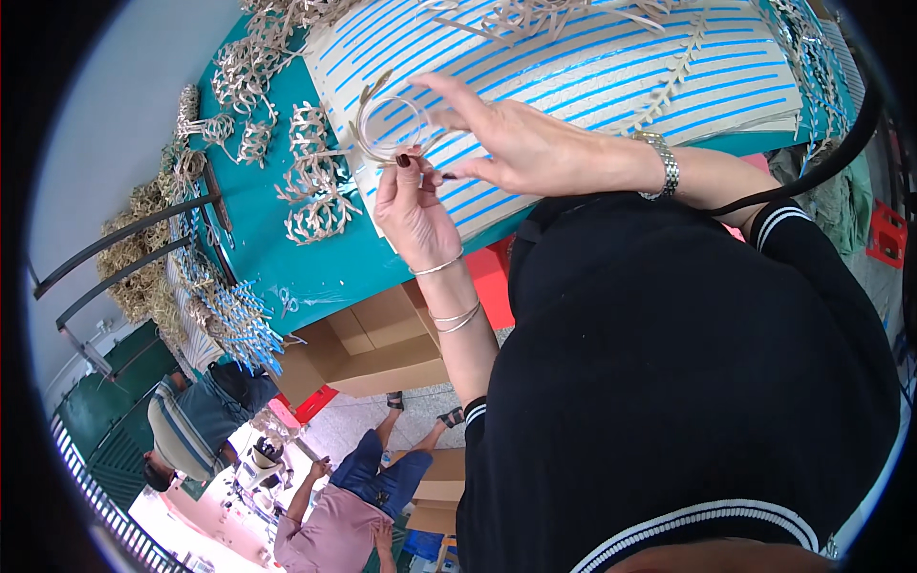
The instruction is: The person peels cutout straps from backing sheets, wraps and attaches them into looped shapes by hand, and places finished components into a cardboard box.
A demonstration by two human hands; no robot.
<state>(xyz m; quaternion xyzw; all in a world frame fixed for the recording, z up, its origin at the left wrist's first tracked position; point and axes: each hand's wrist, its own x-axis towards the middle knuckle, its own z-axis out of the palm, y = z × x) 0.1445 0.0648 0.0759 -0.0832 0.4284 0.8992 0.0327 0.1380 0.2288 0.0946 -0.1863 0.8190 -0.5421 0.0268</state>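
Pinched between the thumb and fingers of my left hand is a pale coiled strip, wound into a ring with narrow olive-brown leaf shapes standing out on its left side. My right hand is right beside the ring, its fingers stretched out and apart; whether a fingertip touches the strip I cannot tell. Both hands are above a cream sheet with blue stripes, which lies on a teal table. A long leafy strip lies on the sheet beyond my right wrist.
Rolled leafy strips lie left of the sheet, with more bunches at the far edge. Small scissors rest near the table's left edge. An open cardboard box is below the table edge. Two people are in the background. A black cable crosses my right arm.
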